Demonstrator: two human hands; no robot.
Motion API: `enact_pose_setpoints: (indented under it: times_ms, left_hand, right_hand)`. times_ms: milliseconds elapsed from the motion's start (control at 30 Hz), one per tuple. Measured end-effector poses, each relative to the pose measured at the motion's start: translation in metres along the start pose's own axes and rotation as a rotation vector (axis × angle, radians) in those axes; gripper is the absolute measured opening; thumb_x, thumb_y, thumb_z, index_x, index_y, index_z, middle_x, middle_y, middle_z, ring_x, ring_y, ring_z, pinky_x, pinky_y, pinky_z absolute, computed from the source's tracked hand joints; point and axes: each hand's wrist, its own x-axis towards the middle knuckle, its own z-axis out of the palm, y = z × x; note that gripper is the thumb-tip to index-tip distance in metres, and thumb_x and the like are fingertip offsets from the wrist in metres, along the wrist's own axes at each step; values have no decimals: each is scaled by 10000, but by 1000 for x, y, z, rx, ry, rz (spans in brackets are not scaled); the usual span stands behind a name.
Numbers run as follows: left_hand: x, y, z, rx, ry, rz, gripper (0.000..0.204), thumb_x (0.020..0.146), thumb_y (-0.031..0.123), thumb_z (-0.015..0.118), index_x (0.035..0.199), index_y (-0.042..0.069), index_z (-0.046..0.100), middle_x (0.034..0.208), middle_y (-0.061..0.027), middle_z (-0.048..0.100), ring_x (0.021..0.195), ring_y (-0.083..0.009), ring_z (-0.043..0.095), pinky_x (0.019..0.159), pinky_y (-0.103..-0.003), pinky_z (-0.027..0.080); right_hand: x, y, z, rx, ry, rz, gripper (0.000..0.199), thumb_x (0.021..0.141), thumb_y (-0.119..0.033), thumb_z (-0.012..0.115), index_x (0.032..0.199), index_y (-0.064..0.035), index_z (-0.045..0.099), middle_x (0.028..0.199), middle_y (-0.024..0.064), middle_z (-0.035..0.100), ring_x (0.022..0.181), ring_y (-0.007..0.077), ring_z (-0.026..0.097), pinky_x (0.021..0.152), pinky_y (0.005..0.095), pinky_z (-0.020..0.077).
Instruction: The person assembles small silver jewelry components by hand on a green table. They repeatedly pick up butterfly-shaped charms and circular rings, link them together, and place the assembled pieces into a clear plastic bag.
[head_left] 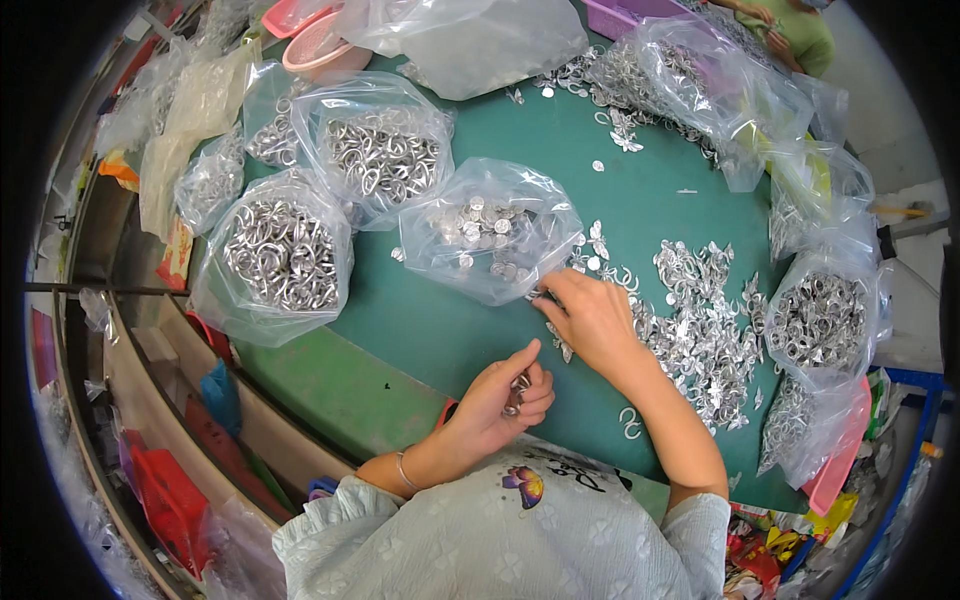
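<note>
My left hand (490, 405) is curled, palm up, around several small silvery metal pieces (515, 393) that look like rings. Ahead of it, my right hand (592, 318) pinches a small silvery piece (537, 295) whose kind I cannot make out. Those fingertips are at the near rim of a clear plastic bag (430, 255), which lies open with round, coin-like metal pieces (490, 225) inside. Beside my right forearm spreads a loose heap of silvery metal pieces (705, 340), some shaped like leaves or wings. A pair of curved pieces (629, 422) lies apart, near that forearm.
Open clear bags of metal rings (280, 255) (385, 155) stand at the left on the green table (400, 325). More filled bags (820, 320) line the right edge, above a pink basket (842, 465). Another person (800, 35) is at the far right. Shelves (180, 380) run along the left.
</note>
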Motion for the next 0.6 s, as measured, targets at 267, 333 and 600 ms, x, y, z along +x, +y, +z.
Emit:
enact_pose_setpoints:
  times_ms: [267,333,600]
  left_hand:
    - [19,-10,51,378,836,227,282,898,279,478,998,28,560,820,-62,596,726,-140,544,578,-243,416]
    - [10,-6,40,391,698,118,241,895,273,489,936,45,557,698,-3,492,631,-95,453,523,-210,358]
    - [19,-6,43,24,477,16,113,898,135,469,913,32,516,719,7,349,618,-62,325,460,-165,303]
  right_hand:
    - [-28,-14,-43,348,-371,59,124,769,-124,605,875,-59,606,695,33,562,592,161,554,519,289,418]
    - [-17,-4,-61,533,-365,239,103,783,-102,596,869,-47,612,690,0,548,595,82,497,535,224,396]
    - [47,57,-145,985,21,456,297,762,56,431,1028,-11,546,855,11,500,689,67,479,584,185,373]
